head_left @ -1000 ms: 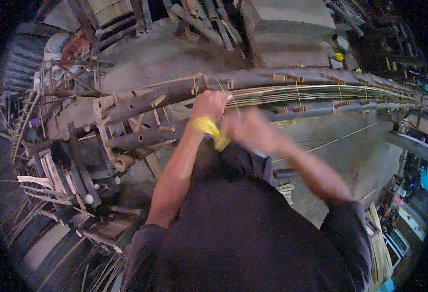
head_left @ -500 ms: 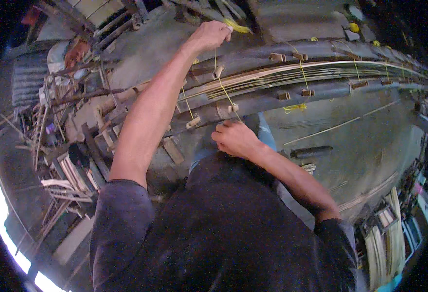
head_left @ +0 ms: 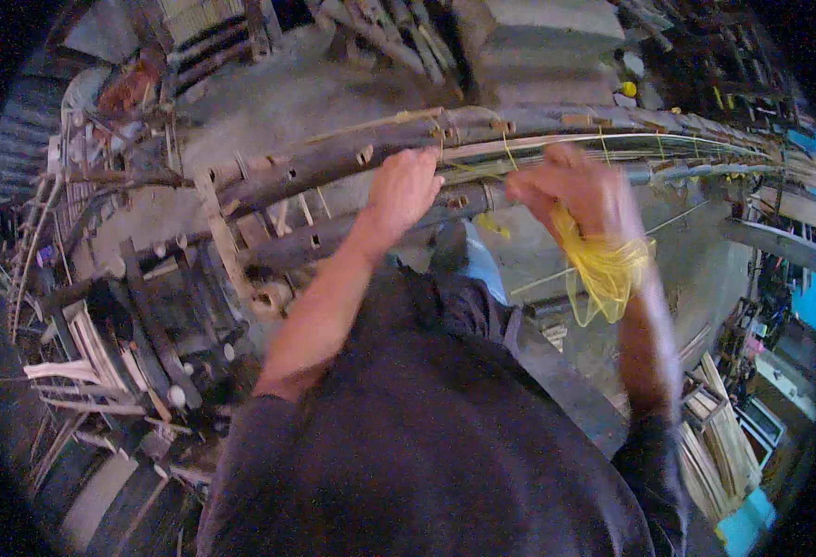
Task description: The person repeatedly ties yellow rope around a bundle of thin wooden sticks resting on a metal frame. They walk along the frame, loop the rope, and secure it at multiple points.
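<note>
A long curved bundle of thin bamboo strips (head_left: 612,147) lies across a frame of dark wooden poles (head_left: 334,167) with holes in them. My left hand (head_left: 406,186) rests on the bundle and presses it against a pole. My right hand (head_left: 570,190), blurred, is just to the right at the same bundle, pinching a thin yellow string that runs to the strips. A loose coil of yellow string (head_left: 601,269) hangs around my right wrist.
Bundles of pale strips and sticks (head_left: 83,353) crowd the floor at the left. Stacked flat slats (head_left: 719,436) lie at the lower right. A grey concrete block (head_left: 538,46) stands beyond the frame, with concrete floor (head_left: 287,102) around it.
My left hand has come down from high above the frame onto the strip bundle. My right hand has moved up and to the right, with the yellow coil now on its wrist.
</note>
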Available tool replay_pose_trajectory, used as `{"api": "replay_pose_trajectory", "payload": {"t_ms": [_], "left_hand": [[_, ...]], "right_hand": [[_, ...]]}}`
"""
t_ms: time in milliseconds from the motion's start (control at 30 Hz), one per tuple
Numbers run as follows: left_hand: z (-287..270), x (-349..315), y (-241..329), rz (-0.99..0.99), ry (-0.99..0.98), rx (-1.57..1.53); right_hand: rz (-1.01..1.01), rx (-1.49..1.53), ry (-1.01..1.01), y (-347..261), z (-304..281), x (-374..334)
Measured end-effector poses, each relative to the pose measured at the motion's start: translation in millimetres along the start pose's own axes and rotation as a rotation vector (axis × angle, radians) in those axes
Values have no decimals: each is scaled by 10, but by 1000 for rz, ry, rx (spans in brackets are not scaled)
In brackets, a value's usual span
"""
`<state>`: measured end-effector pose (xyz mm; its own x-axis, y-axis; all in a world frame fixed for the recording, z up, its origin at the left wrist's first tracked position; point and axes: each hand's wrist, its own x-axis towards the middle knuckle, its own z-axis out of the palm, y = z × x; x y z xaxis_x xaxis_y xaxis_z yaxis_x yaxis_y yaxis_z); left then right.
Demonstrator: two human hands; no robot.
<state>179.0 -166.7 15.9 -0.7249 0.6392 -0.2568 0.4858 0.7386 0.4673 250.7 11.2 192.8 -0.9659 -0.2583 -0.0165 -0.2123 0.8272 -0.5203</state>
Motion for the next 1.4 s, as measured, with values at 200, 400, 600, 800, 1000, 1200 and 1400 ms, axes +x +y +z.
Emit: {"api": "replay_pose_trajectory", "payload": {"t_ms": [200, 400, 600, 800, 1000, 1200, 1400], "left_hand": [[70, 112, -64, -3, 219, -157], [110, 157, -73, -79, 221, -142], [6, 181, 53, -37, 139, -70], [-102, 22, 142, -152, 142, -170], [-784, 85, 485, 275, 350, -938], [-498, 1833, -899, -191, 76, 159], [-798, 2217, -906, -398, 104, -1112]], "right_hand": [[-239, 10, -207, 204, 412, 1714], [421, -75, -41, 1247, 1293, 1544], [272, 1352, 508, 992, 1037, 1743], [-205, 401, -415, 430, 1351, -221], [-246, 323, -417, 362, 2090, -371], [-271, 381, -253, 531, 2171, -657], [-291, 732, 239, 409, 1267, -909]]}}
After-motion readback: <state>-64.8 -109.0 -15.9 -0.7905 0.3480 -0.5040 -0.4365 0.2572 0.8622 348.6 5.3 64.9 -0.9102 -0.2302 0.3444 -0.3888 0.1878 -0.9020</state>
